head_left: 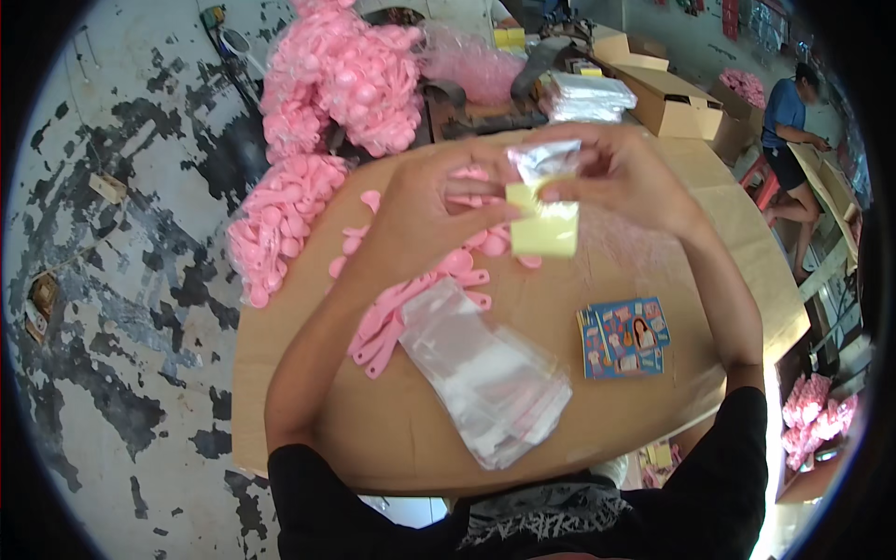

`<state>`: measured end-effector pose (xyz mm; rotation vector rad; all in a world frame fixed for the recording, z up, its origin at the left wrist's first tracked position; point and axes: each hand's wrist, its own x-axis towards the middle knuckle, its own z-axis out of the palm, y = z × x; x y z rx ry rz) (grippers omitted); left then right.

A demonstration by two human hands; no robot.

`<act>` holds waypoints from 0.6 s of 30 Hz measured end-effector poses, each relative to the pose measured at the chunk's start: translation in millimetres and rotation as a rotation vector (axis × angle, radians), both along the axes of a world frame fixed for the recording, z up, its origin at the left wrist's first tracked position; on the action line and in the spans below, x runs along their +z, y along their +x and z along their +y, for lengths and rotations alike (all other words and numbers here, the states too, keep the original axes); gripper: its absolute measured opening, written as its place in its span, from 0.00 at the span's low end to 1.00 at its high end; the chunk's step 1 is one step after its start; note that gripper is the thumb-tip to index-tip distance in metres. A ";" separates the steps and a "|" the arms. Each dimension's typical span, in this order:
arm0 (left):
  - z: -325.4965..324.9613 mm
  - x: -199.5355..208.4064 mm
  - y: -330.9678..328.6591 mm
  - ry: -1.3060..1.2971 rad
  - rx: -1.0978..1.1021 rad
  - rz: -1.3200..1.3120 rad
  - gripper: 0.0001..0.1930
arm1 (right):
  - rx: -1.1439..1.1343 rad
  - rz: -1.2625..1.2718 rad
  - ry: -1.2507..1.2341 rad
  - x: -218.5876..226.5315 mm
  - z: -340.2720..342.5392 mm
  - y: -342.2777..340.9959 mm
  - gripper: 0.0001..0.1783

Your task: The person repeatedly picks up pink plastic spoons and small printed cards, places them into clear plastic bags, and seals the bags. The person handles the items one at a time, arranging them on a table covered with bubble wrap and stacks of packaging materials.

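Observation:
Above the table's middle, both my hands hold a small clear plastic bag [548,159] together with a yellow card [546,235]. My left hand [425,201] pinches the left edge, its thumb against the card. From the right, my right hand [621,177] grips the top, thumb in front and fingers behind. Whether the card is inside the bag or behind it, I cannot tell. Below the hands lies a stack of clear plastic bags [485,373], flat and slanted. Loose pink spoons [378,322] are scattered under and beside it, partly hidden by my left hand and forearm.
Right of the bags sits a stack of blue printed cards [623,338]. Big clear bags of pink spoons [341,79] pile up at the far left. Bundled clear packaging [588,96] and cardboard boxes [672,98] stand at the back. A person [789,121] works at far right.

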<state>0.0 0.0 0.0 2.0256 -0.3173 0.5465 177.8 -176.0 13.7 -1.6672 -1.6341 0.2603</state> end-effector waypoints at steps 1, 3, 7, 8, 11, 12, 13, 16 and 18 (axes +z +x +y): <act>-4.9 8.3 -1.7 -0.045 0.016 -0.005 0.21 | 0.005 0.056 0.094 4.8 -8.1 3.3 0.25; -16.5 6.6 -9.2 -0.142 0.049 0.006 0.22 | -0.035 0.103 0.085 4.2 -42.6 7.0 0.23; 4.8 25.3 -30.5 -0.023 0.103 -0.173 0.21 | -0.168 0.151 -0.163 -3.7 -122.5 21.9 0.19; 6.7 28.9 -33.9 -0.003 0.154 -0.162 0.20 | -0.235 0.234 -0.276 -3.4 -146.2 19.4 0.19; 18.8 31.5 -35.2 -0.063 0.119 -0.268 0.17 | -0.086 -0.066 -0.876 5.4 -237.4 26.3 0.18; 18.9 36.6 -35.1 -0.065 0.087 -0.249 0.17 | -0.263 0.017 -0.899 0.6 -249.3 17.6 0.17; 18.1 42.6 -36.3 -0.075 0.034 -0.245 0.17 | -0.471 0.093 -0.918 4.0 -258.4 6.1 0.16; 1.7 48.6 -44.4 -0.032 0.068 -0.202 0.12 | -0.613 -0.237 -0.468 5.7 -253.2 -20.7 0.13; -5.8 45.2 -55.2 0.072 0.104 -0.152 0.09 | -0.371 -0.234 -0.295 -6.7 -198.8 -28.8 0.10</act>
